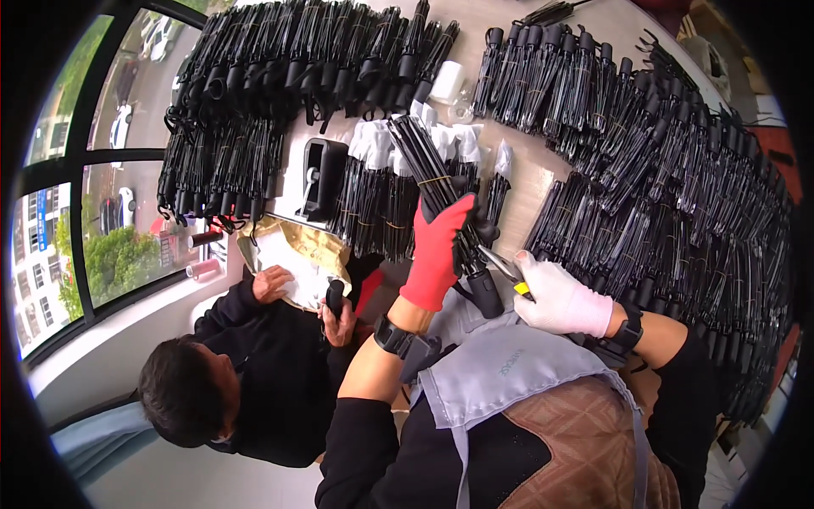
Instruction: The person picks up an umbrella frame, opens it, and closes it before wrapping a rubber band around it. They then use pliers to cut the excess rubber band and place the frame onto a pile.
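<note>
The left hand [438, 252] wears a red glove and grips a bundle of thin black rods [441, 191], held up over the table [532, 174]. The right hand [560, 299] wears a white glove and grips small pliers [506, 270], whose tip touches the bundle near its thick end. Many more black bundles [678, 187] lie in rows on the table. Another person [246, 373] sits at the left, with both hands on a brown bag [297, 254].
</note>
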Motion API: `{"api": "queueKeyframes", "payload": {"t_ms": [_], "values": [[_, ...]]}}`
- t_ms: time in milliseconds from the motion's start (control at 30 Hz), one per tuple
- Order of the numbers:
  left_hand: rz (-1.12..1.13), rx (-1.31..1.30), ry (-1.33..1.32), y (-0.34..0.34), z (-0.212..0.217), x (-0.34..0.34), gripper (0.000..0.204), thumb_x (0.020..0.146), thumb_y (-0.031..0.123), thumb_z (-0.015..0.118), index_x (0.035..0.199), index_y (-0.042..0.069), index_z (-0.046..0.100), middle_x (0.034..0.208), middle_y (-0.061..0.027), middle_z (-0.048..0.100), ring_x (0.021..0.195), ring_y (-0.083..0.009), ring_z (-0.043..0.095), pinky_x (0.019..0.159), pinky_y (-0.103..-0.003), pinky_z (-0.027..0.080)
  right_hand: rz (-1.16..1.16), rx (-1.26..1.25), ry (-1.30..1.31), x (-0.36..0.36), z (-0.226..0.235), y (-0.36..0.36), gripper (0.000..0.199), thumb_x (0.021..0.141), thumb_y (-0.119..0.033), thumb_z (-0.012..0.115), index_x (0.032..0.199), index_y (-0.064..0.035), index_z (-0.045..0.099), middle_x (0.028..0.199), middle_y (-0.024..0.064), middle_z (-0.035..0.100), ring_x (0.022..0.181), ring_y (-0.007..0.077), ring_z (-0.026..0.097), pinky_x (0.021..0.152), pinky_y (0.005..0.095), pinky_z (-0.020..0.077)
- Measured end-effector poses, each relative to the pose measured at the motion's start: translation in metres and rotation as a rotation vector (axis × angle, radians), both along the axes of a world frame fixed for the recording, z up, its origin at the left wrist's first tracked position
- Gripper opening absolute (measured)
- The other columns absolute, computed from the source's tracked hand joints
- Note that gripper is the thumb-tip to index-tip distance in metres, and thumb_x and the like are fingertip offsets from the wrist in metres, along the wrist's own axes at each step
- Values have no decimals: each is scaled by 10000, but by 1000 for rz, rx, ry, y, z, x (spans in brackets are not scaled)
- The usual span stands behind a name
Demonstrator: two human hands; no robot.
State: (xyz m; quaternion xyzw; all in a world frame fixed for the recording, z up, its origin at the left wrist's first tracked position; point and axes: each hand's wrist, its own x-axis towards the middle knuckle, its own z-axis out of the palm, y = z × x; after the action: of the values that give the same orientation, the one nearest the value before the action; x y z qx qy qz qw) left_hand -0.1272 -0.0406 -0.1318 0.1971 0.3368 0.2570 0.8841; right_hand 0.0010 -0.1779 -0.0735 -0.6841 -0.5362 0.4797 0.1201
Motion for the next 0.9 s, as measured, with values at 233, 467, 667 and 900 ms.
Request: {"api": "queueKeyframes", "payload": {"t_ms": [233, 467, 667, 900], "values": [[69, 45, 120, -5, 5, 9, 266, 868, 36, 642, 1088, 51, 494, 787, -65, 590, 599, -173, 612, 538, -312, 548, 44, -182, -47, -3, 5, 8, 503, 774, -147, 518, 1147, 174, 408, 722, 306, 611, 709, 467, 629, 675, 505, 520], [82, 58, 150, -10, 1, 7, 259, 865, 37, 648, 1071, 55, 492, 794, -54, 582, 595, -157, 601, 524, -286, 526, 88, -252, -57, -6, 10, 14, 463, 769, -132, 514, 1110, 170, 429, 738, 308, 616, 731, 455, 636, 681, 498, 524], [141, 177, 338, -13, -10, 10, 271, 856, 45, 662, 1067, 58, 493, 796, -39, 571, 630, -134, 585, 550, -275, 514, 175, -232, -67, -5, 12, 29, 365, 752, -102, 519, 984, 164, 426, 690, 317, 585, 662, 464, 624, 610, 491, 521], [126, 244, 365, 66, -48, -14, 244, 852, 106, 657, 1030, 94, 491, 762, -35, 568, 592, -139, 578, 492, -280, 498, -430, -284, 618, 40, -97, 21, 138, 772, -82, 534, 887, -5, 531, 679, 89, 580, 590, 204, 574, 523, 322, 461]]}}
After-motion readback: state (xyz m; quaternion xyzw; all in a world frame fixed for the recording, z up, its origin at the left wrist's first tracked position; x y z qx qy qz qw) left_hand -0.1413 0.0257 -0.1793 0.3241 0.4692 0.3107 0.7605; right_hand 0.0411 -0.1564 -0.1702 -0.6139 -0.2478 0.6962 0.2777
